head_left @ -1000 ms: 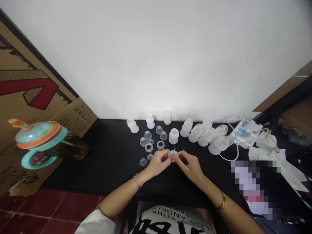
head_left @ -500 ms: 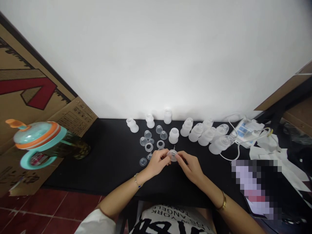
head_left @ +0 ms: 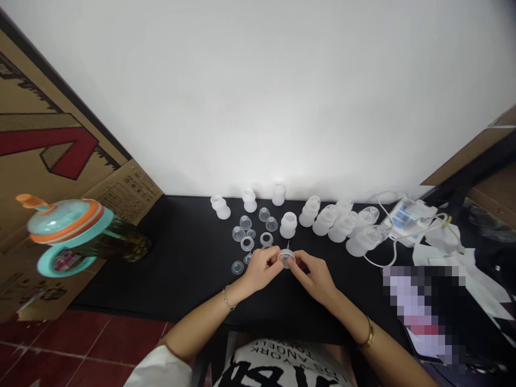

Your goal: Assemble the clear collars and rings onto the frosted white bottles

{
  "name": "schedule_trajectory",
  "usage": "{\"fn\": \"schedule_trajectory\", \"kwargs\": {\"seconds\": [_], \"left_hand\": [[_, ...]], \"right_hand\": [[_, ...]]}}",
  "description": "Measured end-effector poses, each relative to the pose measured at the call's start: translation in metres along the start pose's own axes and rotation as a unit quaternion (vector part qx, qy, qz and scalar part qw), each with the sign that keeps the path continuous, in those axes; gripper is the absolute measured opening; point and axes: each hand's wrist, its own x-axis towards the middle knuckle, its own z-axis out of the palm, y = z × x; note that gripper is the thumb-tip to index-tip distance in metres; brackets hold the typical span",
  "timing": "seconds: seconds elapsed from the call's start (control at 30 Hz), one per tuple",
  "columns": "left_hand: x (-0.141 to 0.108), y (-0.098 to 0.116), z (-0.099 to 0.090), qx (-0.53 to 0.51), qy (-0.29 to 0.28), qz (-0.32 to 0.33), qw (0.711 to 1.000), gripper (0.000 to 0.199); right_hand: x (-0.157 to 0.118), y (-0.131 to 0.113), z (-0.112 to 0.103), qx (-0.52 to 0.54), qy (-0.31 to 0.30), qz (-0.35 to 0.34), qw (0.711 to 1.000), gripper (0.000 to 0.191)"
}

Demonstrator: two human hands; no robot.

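Observation:
Between my left hand and my right hand is a whitish baby bottle collar ring, gripped from both sides by the fingertips. A thin pointed tip, perhaps of a nipple, sticks up just beyond it. An open white bottle stands right behind the ring. Left of it lie loose collar rings, clear dome caps and clear nipples. My left hand partly covers some of these parts.
Three more open bottles stand along the wall. Several capped bottles are grouped at right, beside a power strip with cables. A blurred-out device lies front right. A large drink cup stands left by a cardboard box.
The fingers have shifted slightly on the ring, the right thumb now pressing nearer its front edge. The whole view has moved a little; the other parts stay in place.

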Motion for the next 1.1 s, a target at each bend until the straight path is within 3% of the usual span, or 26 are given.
{"fn": "schedule_trajectory", "kwargs": {"seconds": [0.27, 0.57, 0.77, 1.03, 1.1], "left_hand": [[-0.0013, -0.0041, 0.0023, 0.066, 0.012, 0.023, 0.997, 0.028], [-0.0018, 0.0, 0.0038, 0.027, 0.022, 0.026, 0.999, 0.024], [-0.0011, 0.001, 0.0035, 0.028, 0.028, 0.022, 0.999, 0.026], [-0.0013, 0.0, 0.0039, 0.025, 0.044, 0.017, 0.999, 0.02], [-0.0012, -0.0003, 0.0038, 0.026, 0.049, 0.015, 0.998, 0.019]], "right_hand": [[0.0033, 0.0015, 0.0008, -0.016, -0.006, 0.017, 1.0, 0.024], [0.0052, 0.0052, 0.0017, 0.008, -0.02, 0.058, 0.998, 0.036], [0.0048, 0.005, 0.0018, 0.041, -0.031, 0.078, 0.996, 0.031], [0.0059, 0.0038, 0.0016, 0.017, -0.033, 0.05, 0.998, 0.02], [0.0062, 0.0044, 0.0023, -0.005, -0.03, 0.05, 0.998, 0.025]]}}
